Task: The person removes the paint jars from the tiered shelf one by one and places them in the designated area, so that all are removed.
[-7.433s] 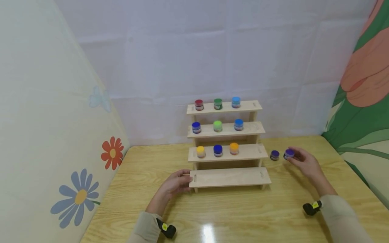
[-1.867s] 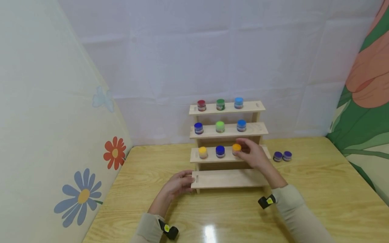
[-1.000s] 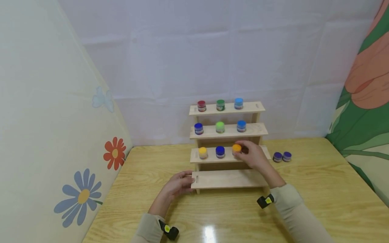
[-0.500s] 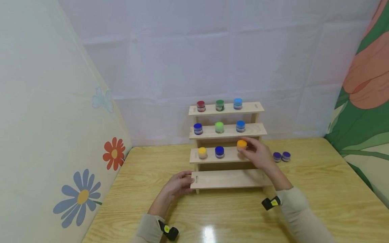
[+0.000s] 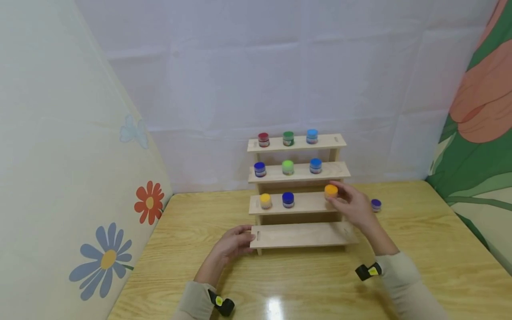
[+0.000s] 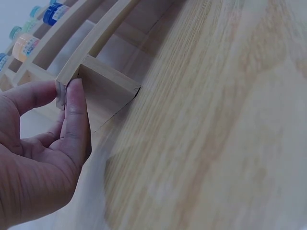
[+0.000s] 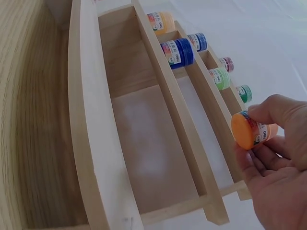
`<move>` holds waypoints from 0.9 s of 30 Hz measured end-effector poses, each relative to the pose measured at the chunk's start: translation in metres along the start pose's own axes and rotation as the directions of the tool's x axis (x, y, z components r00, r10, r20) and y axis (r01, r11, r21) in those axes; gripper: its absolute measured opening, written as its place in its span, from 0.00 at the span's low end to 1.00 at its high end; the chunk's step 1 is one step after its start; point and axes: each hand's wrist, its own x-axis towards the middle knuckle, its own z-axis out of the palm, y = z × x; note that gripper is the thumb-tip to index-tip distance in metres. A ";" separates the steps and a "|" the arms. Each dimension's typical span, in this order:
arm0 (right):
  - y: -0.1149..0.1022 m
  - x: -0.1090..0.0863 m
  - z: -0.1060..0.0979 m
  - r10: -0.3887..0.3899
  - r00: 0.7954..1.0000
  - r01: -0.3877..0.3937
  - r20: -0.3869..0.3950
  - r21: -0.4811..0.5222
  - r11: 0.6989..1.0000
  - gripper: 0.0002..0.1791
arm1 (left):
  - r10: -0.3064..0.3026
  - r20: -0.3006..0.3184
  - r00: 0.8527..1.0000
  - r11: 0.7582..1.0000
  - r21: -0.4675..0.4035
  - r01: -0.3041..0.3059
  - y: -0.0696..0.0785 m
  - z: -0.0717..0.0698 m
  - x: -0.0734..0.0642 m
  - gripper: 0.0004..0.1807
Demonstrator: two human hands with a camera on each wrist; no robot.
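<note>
Through the cameras I find the orange paint jar (image 5: 330, 191) in the person's right hand (image 5: 354, 206); the thumb and the fingers are closed on its sides in a pinch. It is near the right end of the third board from the top (image 5: 308, 205) of a four-tier wooden stand (image 5: 300, 235), and in the right wrist view one round end of it shows to me, so it seems to be held clear of the board. On this same board stand a yellow jar (image 5: 266, 201) at the left and a dark blue jar (image 5: 288, 200) next to it, well apart from the orange one. The left hand (image 5: 232, 244) pinches the left end of the lowest board between thumb and fingers. On the second board I count a blue-violet jar (image 5: 260, 169), a light green jar (image 5: 287, 167) and a bright blue jar (image 5: 315, 166); on the top board a dark red jar (image 5: 263, 140), a dark green jar (image 5: 288, 138) and a sky-blue jar (image 5: 312, 136). A purple jar (image 5: 376, 205) stands on the wood-grain table (image 5: 192, 213), near the right hand. Behind the stand hangs a creased white cloth (image 5: 240, 66), and at the left is a panel with a painted blue flower (image 5: 94, 262).
</note>
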 end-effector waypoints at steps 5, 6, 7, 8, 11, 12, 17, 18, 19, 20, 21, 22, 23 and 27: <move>0.006 -0.004 -0.010 -0.028 0.999 0.027 -0.026 -0.010 1.000 0.28 | 0.001 -0.003 1.000 1.000 0.000 -0.001 0.000 0.000 0.001 0.33; 0.008 -0.005 -0.012 -0.040 0.998 0.039 -0.038 -0.014 0.999 0.28 | 0.000 -0.004 1.000 1.000 0.000 0.000 0.001 0.000 0.001 0.33; 0.010 -0.006 -0.014 -0.050 0.997 0.048 -0.052 -0.024 0.999 0.27 | -0.001 -0.004 1.000 1.000 0.000 0.001 0.001 0.000 0.001 0.33; 0.012 -0.006 -0.016 -0.060 0.996 0.058 -0.065 -0.036 0.998 0.27 | -0.002 -0.004 1.000 1.000 0.000 0.002 0.001 0.000 0.001 0.33; 0.019 -0.009 -0.023 -0.078 0.992 0.073 -0.101 -0.051 0.996 0.26 | -0.002 -0.002 1.000 1.000 0.000 0.002 0.001 0.000 0.001 0.33; 0.021 -0.010 -0.026 -0.074 0.991 0.069 -0.109 -0.054 0.996 0.26 | -0.002 -0.002 1.000 1.000 0.000 0.002 0.001 0.000 0.002 0.33; 0.025 -0.018 -0.041 -0.018 0.992 0.007 -0.125 -0.088 0.996 0.28 | 0.005 0.007 1.000 1.000 0.002 -0.006 0.000 0.000 0.000 0.33; 0.025 -0.019 -0.044 -0.004 0.992 -0.007 -0.123 -0.083 0.997 0.29 | 0.007 0.010 1.000 1.000 0.002 -0.007 0.000 0.000 0.000 0.33; 0.026 -0.021 -0.047 0.007 0.993 -0.017 -0.121 -0.084 0.996 0.30 | 0.008 0.012 1.000 1.000 0.001 -0.008 0.001 0.000 0.000 0.33; 0.027 -0.023 -0.049 0.017 0.993 -0.027 -0.119 -0.087 0.996 0.30 | 0.010 0.014 1.000 1.000 0.003 -0.010 0.001 0.000 0.000 0.33; 0.029 -0.023 -0.051 0.027 0.993 -0.038 -0.119 -0.090 0.995 0.31 | 0.009 0.014 1.000 1.000 0.003 -0.009 0.001 0.000 -0.001 0.33; 0.030 -0.024 -0.054 0.037 0.992 -0.048 -0.120 -0.091 0.995 0.31 | 0.009 0.014 1.000 1.000 0.003 -0.009 0.001 0.000 -0.001 0.33; 0.032 -0.025 -0.056 0.043 0.991 -0.055 -0.123 -0.098 0.994 0.32 | 0.009 0.014 1.000 1.000 0.002 -0.009 0.001 0.000 -0.001 0.33; 0.040 -0.028 -0.065 0.073 0.988 -0.090 -0.139 -0.126 0.988 0.33 | 0.010 0.012 1.000 1.000 0.005 -0.010 0.001 0.001 -0.002 0.33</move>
